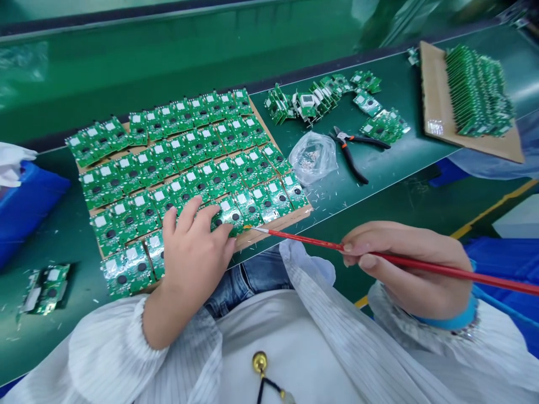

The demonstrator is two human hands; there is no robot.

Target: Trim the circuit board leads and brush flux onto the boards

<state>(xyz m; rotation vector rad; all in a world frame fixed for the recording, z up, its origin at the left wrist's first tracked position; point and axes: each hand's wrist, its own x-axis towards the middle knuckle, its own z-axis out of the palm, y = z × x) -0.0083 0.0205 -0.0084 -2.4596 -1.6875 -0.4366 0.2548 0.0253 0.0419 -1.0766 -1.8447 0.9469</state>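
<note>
A cardboard sheet [274, 227] carries several rows of green circuit boards [181, 157], each with a white square and a black round part. My left hand [193, 247] rests on the near boards with its fingers apart, holding nothing. My right hand [404, 269] grips a thin red-handled brush [303, 238] like a pen. The pale brush tip touches the edge of a board just beyond my left fingertips. White striped sleeves cover both my forearms.
Orange-and-black pliers [349, 151] and a clear plastic bag of small metal bits [312, 158] lie on the green bench beside a heap of boards [320, 95]. Boards stand in rows on cardboard [433, 95] at far right. A loose board [46, 289] and blue bin [25, 202] sit left.
</note>
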